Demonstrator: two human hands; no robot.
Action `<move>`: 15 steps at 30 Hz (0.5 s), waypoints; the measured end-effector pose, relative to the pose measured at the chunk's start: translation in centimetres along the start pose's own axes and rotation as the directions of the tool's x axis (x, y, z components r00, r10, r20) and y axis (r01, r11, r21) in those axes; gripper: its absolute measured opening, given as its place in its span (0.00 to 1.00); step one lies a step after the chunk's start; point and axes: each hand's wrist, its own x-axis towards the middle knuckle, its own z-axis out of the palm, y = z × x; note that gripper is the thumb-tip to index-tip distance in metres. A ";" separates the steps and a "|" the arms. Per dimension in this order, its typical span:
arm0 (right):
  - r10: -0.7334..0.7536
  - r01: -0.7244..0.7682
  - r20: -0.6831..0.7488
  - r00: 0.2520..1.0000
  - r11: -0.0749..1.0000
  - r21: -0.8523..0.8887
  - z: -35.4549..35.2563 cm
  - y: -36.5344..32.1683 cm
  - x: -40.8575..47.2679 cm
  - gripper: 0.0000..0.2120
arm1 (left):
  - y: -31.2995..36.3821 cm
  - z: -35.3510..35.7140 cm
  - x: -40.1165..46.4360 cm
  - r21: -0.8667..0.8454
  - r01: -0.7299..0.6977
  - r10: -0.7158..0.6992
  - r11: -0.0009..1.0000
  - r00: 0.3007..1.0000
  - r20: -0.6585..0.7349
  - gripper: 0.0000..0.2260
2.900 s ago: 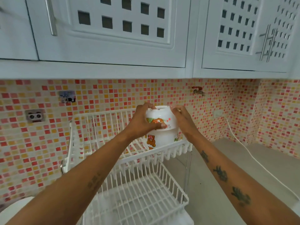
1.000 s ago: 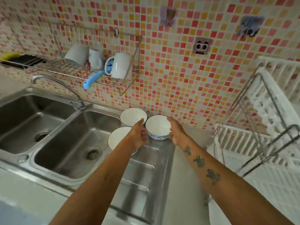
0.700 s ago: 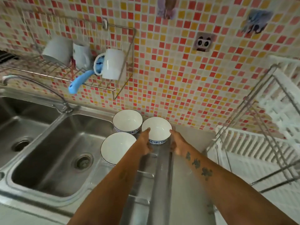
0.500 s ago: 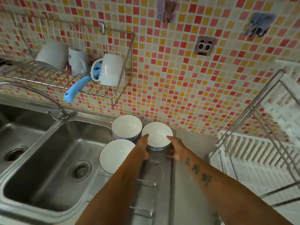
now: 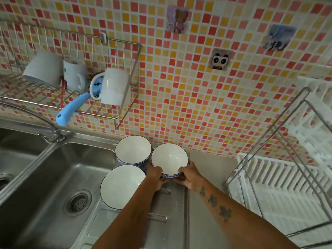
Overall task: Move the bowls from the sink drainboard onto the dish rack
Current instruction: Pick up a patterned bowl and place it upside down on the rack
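Observation:
Three white bowls with blue patterned outsides stand upright on the steel drainboard (image 5: 172,211). The right bowl (image 5: 169,158) is gripped low on its near side by my left hand (image 5: 158,177) and my right hand (image 5: 188,177). The back bowl (image 5: 133,150) sits just left of it against the tiled wall. A larger bowl (image 5: 122,186) rests nearer me, partly hidden by my left forearm. The white dish rack (image 5: 280,180) with a metal frame stands at the right.
A steel sink basin (image 5: 53,177) with a drain lies left of the drainboard, with a tap (image 5: 36,115) behind it. A wall wire rack (image 5: 115,115) holds mugs and a blue-handled tool. A grey counter strip (image 5: 208,164) separates the drainboard and the dish rack.
My hands left a printed jar on the rack's top tier, came to the drainboard, and closed from either side onto the right bowl's base. The bowls have not shifted.

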 end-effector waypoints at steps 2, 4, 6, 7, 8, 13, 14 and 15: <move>-0.050 0.050 -0.005 0.999 0.999 0.016 0.1 -0.2 -1.0 0.31 | 0.3 0.5 -1.1 0.003 -0.054 0.054 0.999 0.998 0.030 0.31; -0.130 0.131 -0.014 0.991 0.990 0.053 0.3 -1.0 -2.3 0.29 | 0.9 1.2 -2.4 -0.016 -0.137 0.138 0.990 0.988 0.073 0.28; -0.214 0.215 -0.014 0.977 0.971 0.105 0.5 -2.4 -3.6 0.31 | 2.3 1.9 -4.4 -0.007 -0.209 0.209 0.978 0.972 0.104 0.25; -0.251 0.250 -0.009 0.968 0.959 0.131 0.6 -3.3 -4.7 0.32 | 3.2 2.3 -5.7 -0.013 -0.215 0.215 0.977 0.970 0.113 0.23; -0.287 0.284 -0.003 0.958 0.947 0.152 0.6 -4.3 -5.9 0.32 | 4.3 2.8 -7.2 -0.042 -0.193 0.197 0.980 0.971 0.137 0.21; -0.477 0.456 0.075 0.876 0.867 0.200 0.1 -10.3 -14.9 0.35 | 10.3 4.8 -14.4 -0.219 -0.047 0.116 0.975 0.942 0.314 0.29; -0.521 0.500 0.080 0.850 0.845 0.191 -0.2 -11.3 -17.0 0.35 | 11.3 5.4 -16.1 -0.227 -0.009 0.102 0.974 0.910 0.403 0.31; -0.574 0.555 0.080 0.815 0.812 0.179 -0.5 -12.1 -19.2 0.35 | 12.0 6.0 -17.7 -0.211 0.022 0.093 0.977 0.849 0.520 0.32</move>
